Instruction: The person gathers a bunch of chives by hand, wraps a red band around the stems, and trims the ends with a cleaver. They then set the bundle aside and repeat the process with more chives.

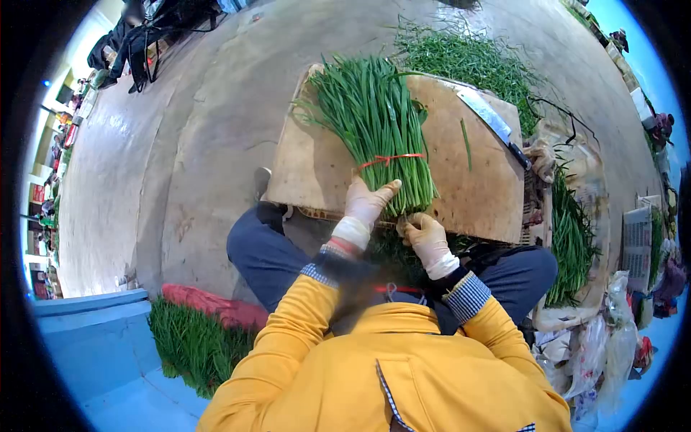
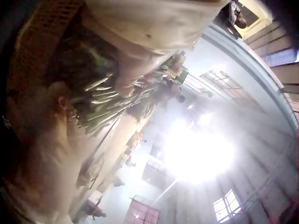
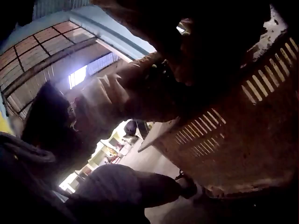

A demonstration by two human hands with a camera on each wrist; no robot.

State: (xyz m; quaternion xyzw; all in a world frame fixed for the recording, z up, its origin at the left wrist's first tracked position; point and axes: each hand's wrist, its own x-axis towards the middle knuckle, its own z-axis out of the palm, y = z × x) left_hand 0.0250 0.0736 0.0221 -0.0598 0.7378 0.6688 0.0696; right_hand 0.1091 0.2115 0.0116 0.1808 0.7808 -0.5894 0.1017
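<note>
One left hand and one right hand are set at a chive bundle.
Its stalks are gripped by the left; whether anything is pinched by the right cannot be told. The bundle is laid on a wooden board with a knife; beyond, leaves are heaped.

Knife lying there on the right side of the wooden counter, one loose leaf near it! Beyond the counter, a heap of greens sprawls over the floor; right of the counter, a crate holds more; left and nearer than the counter, red cloth touches another green pile.
</note>
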